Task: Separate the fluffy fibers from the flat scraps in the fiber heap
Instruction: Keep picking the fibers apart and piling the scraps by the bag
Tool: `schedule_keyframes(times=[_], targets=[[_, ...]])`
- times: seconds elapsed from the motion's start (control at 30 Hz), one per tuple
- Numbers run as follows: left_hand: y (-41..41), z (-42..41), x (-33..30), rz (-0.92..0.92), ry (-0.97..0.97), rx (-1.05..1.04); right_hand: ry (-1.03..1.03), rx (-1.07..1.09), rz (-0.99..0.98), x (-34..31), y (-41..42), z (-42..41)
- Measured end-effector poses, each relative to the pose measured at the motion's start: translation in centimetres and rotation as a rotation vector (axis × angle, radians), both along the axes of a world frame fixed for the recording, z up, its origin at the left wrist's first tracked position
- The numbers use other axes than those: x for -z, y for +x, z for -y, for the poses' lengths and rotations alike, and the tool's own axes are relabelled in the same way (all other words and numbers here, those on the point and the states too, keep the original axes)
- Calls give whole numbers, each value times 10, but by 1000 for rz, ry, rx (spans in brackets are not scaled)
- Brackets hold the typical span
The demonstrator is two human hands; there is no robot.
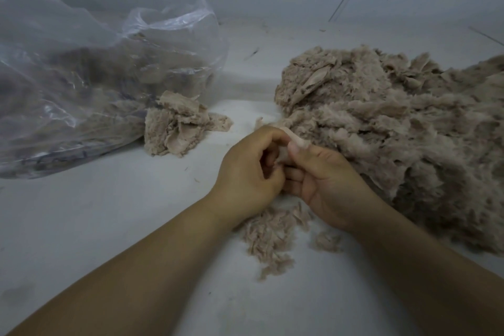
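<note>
A big beige fiber heap (387, 128) fills the right side of the white surface. At its near-left edge my left hand (248, 172) and my right hand (327, 180) meet, and both pinch one small flat scrap (296, 139) between thumb and fingers. A thin patch of loose fluffy fibers (270, 237) lies just below my hands. A small pile of flat scraps (180, 128) sits to the left, at the mouth of the bag.
A large clear plastic bag (81, 84) lies at the left, holding more beige material. A pale wall rises behind the white surface (109, 226). A small fiber tuft (327, 240) lies under my right wrist.
</note>
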State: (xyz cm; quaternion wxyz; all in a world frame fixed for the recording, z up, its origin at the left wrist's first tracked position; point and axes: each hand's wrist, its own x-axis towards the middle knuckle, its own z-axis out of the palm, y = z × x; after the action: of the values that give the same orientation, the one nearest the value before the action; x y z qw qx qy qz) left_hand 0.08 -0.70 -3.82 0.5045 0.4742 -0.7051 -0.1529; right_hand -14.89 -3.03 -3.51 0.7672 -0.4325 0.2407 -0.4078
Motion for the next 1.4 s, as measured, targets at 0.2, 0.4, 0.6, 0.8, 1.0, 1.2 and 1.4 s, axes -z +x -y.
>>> schedule_keyframes(times=[0.2, 0.4, 0.6, 0.8, 1.0, 1.2, 1.4], targets=[[-1, -3, -7, -483, 124, -8, 103, 58, -6, -1, 0, 1], [6, 5, -4, -473, 289, -41, 81, 31, -52, -1, 0, 0], [4, 4, -5, -610, 355, -16, 70, 14, -56, 0, -3, 2], [3, -2, -8, -497, 303, 73, 75, 52, -61, -1, 0, 1], [4, -1, -7, -549, 324, 86, 141, 92, 8, -1, 0, 3], [6, 4, -4, -578, 371, 54, 206, 47, 31, -3, 0, 4], [19, 11, -7, -960, 147, -220, 178, 87, 14, 1, -1, 4]])
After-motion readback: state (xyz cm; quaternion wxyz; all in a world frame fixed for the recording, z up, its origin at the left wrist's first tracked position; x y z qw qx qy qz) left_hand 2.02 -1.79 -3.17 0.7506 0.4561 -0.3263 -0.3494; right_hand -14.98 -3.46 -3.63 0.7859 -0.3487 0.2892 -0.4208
